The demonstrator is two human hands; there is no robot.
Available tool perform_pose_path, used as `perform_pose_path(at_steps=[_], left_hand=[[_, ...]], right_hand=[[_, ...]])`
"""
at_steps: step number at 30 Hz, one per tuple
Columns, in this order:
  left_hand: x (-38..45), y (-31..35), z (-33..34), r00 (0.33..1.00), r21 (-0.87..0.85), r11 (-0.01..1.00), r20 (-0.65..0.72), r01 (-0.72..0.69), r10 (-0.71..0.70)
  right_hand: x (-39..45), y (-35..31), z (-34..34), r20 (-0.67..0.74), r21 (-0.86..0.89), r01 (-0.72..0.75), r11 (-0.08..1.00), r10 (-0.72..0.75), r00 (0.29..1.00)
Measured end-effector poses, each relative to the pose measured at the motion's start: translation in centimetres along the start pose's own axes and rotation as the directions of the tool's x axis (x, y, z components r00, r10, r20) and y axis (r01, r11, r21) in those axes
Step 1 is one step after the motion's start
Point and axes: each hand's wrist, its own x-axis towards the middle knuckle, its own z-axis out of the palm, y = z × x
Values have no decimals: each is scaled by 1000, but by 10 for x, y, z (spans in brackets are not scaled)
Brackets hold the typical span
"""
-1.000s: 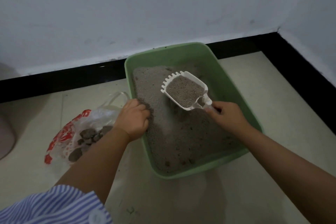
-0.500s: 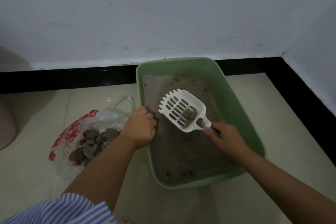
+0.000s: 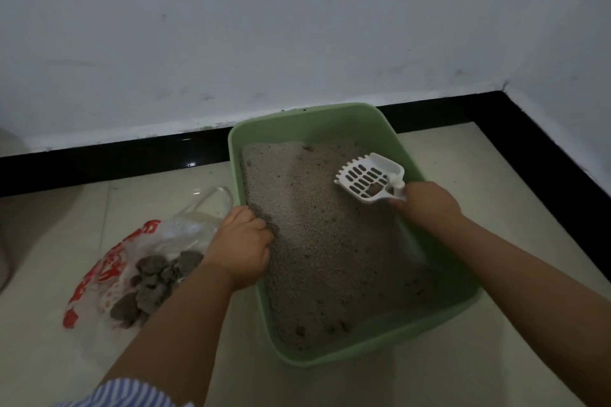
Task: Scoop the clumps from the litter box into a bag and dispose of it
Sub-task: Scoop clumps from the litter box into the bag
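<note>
1. On the floor by the wall corner, head view: green litter box [image 3: 334, 116] filled with grey litter [image 3: 324, 241]; plastic bag [image 3: 109, 271] just beside its left wall, lying open, dark clumps [image 3: 155, 281] heaped inside.
2. Right hand [image 3: 426, 205] curled round the handle of the white scoop [image 3: 367, 178], held above the litter near the right wall of the box. Slots almost bare; one small clump [image 3: 374, 189] lodged at the handle end.
3. Left hand [image 3: 241, 241] closed over the left rim of the box, fingers curled to the litter side, apparently steadying it. Striped sleeve [image 3: 125, 395] at the bottom edge.
4. Change noted against a second ago: scoop then heaped with loose litter over the middle of the box; half a second ago mostly sifted; now drained, shifted toward the right wall, only the clump left. Left hand unmoved on the rim.
5. Meaning for the task, as a judgement: sifting of this scoopful finished, load ready for carrying across the box to the bag.
6. Remaining, as judged: dark specks near the front and far ends of the litter, possibly more clumps; bag not yet tied or removed.
</note>
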Motion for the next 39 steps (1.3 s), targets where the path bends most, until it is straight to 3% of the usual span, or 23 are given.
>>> perform_pose_path(at_steps=[4, 10, 13, 18, 22, 27, 31, 39], left_hand=[[1, -2, 1, 999, -17, 1000, -35, -8, 7], [-5, -9, 12, 999, -37, 999, -39, 11, -12], [5, -7, 4, 999, -39, 999, -46, -27, 26], [7, -10, 8, 998, -97, 995, -63, -27, 21], [6, -10, 7, 997, -108, 994, -81, -23, 14], [6, -10, 6, 998, -121, 993, -62, -4, -4], [6, -10, 4, 1000, -92, 996, -24, 7, -9], [6, -8, 1, 1000, -47, 999, 12, 19, -19]], right_hand=[[23, -13, 0, 56, 105, -106, 989, 101, 993], [50, -47, 28, 128, -6, 62, 998, -60, 990], [65, -53, 18, 80, -58, 70, 996, -65, 995], [65, -72, 15, 146, -107, 146, 983, -130, 981], [43, -85, 38, -1, 133, 145, 981, -146, 989], [29, -105, 48, 14, 345, 33, 938, -40, 999], [26, -103, 51, 21, 591, -74, 804, 76, 997], [17, -95, 50, -171, 661, 134, 739, -25, 985]])
